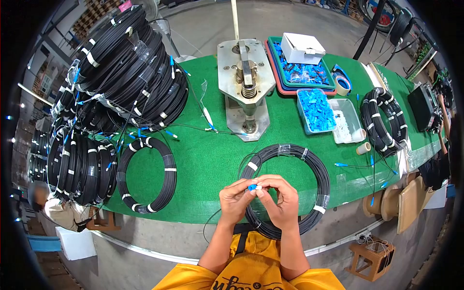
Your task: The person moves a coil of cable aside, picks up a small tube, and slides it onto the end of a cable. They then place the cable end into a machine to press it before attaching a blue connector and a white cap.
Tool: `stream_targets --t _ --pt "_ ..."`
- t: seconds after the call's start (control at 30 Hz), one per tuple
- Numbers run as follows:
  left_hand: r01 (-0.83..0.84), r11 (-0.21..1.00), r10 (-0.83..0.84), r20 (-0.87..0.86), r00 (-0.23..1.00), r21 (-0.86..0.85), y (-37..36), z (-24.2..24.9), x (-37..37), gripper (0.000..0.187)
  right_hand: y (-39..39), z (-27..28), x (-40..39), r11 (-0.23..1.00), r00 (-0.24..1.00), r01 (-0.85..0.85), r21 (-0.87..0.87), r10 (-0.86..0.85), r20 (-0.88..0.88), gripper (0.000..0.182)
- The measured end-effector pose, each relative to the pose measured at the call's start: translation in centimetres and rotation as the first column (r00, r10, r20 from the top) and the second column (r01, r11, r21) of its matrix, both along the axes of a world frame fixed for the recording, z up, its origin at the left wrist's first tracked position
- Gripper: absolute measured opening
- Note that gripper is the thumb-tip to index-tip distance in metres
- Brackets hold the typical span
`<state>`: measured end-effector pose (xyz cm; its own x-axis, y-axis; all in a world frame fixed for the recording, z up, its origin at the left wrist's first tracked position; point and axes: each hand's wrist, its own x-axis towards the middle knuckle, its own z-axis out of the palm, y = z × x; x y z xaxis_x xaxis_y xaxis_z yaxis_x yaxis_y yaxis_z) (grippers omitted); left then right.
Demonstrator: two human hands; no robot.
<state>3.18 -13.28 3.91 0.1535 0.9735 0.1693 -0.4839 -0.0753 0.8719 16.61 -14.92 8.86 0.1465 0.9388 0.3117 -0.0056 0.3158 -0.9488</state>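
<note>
Blue and white, a small connector (252, 187) is pinched between left hand (234, 202) and right hand (281, 202). Beneath lies a black cable coil (323, 183).

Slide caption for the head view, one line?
Left hand and right hand hold a blue connector between them, over a black coil at the green table.

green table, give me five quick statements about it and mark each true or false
1. The left hand and right hand meet at a small blue connector. True.
2. The white box stands directly on the table. False: the white box rests on the green-rimmed tray.
3. The metal press is left of that tray in the picture. True.
4. The big cable stack is at the picture's right. False: it is at the left.
5. The black coil by the hands carries white bands. True.
</note>
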Motion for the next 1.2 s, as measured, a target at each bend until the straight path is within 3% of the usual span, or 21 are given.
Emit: stream_targets --t 0.1,0.27,0.4,0.5,0.6,0.67,0.7,0.77,0.9,1.0,1.07,1.1,1.17,1.2 --pt "-0.011 1.000 0.012 -0.022 1.000 0.023 0.1 0.2 0.2 0.024 0.0 0.1 -0.1 1.000 0.999 0.024 -0.016 -0.024 -0.026 0.015" --pt "0.001 1.000 -0.002 0.108 0.994 0.012 0.1 -0.6 0.6 0.024 0.3 0.2 -0.2 0.992 0.990 0.067 0.106 -0.080 0.117 0.016" --pt "0.026 0.999 -0.022 0.147 0.989 -0.028 -0.1 -1.5 0.5 0.024 -0.1 0.3 -0.4 0.995 0.990 0.071 0.064 -0.078 0.121 0.016" --pt "0.083 0.994 -0.063 0.270 0.961 -0.066 -0.1 -1.1 0.4 0.024 -0.1 0.2 -0.3 0.996 0.990 0.052 0.072 -0.061 0.128 0.017" --pt "0.087 0.993 -0.066 0.237 0.969 -0.077 0.1 -0.6 0.0 0.024 0.0 0.9 0.2 0.999 0.994 0.019 0.046 -0.023 0.107 0.018" --pt "0.063 0.998 -0.063 0.037 0.997 0.006 0.4 -1.1 -0.3 0.025 0.1 2.3 0.3 0.998 0.985 0.066 0.022 -0.069 0.161 0.020" --pt "0.065 0.998 -0.065 0.038 0.997 0.005 0.4 -0.9 -0.4 0.025 0.1 2.3 0.4 0.997 0.984 0.068 0.021 -0.071 0.162 0.020" --pt "0.059 0.995 -0.050 -0.106 0.993 0.077 0.4 -0.2 -0.5 0.026 0.1 2.2 0.5 0.992 0.923 0.090 0.088 -0.116 0.367 0.023" --pt "0.055 0.989 -0.027 -0.194 0.981 0.140 0.6 0.4 -0.4 0.028 0.0 1.6 0.4 0.993 0.926 0.092 0.075 -0.113 0.360 0.024" --pt "0.043 0.992 -0.019 -0.187 0.982 0.122 0.4 1.3 0.1 0.026 -0.1 1.2 -0.2 0.991 0.966 0.108 0.080 -0.124 0.229 0.022" --pt "0.034 0.990 -0.024 0.081 0.996 -0.135 0.2 1.7 0.8 0.020 -0.3 0.7 -0.6 0.993 0.993 0.116 0.033 -0.115 -0.017 0.020" --pt "0.033 0.990 -0.022 0.081 0.996 -0.135 0.1 1.2 0.6 0.020 -0.2 0.8 -0.9 0.993 0.993 0.114 0.033 -0.114 -0.017 0.020" --pt "0.079 0.991 -0.068 0.105 0.992 -0.104 0.2 -0.4 0.2 0.014 -0.3 1.2 -1.4 0.991 0.936 0.121 0.049 -0.098 -0.337 0.020" --pt "0.079 0.991 -0.068 0.105 0.992 -0.105 0.2 -0.7 0.2 0.014 -0.3 1.5 -1.5 0.993 0.905 0.117 0.018 -0.100 -0.413 0.021"
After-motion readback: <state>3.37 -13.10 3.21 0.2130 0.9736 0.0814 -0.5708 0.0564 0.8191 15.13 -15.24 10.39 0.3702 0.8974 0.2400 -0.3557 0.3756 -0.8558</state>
